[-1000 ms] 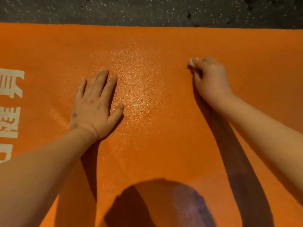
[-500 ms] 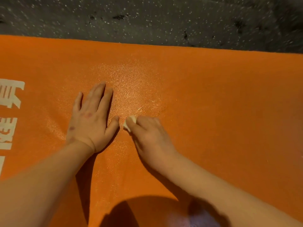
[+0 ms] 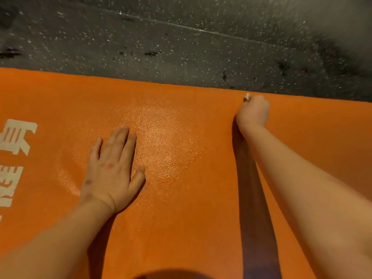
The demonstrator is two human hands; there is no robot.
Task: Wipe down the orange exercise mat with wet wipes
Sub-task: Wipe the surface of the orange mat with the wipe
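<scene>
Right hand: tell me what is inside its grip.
A small white wad of wet wipe pokes out of the right hand, at the far edge of the orange textured mat. The hand covers the rest.

We look down on a dark grey rubber floor (image 3: pixel 181 43) flecked with white specks, a thin pale seam (image 3: pixel 201 30) running slantwise across it, a few black scuffs (image 3: pixel 151 53) scattered over it, a paler, blurred patch (image 3: pixel 342 19) toward our upper right corner, dim light overall.

Orange mat (image 3: pixel 201 208): fine pebbled grain, wet sheen seen at centre, matt elsewhere. Floor (image 3: pixel 181 37): dark, rough, white-speckled. Lettering (image 3: pixel 16 137): flat cream print.
</scene>
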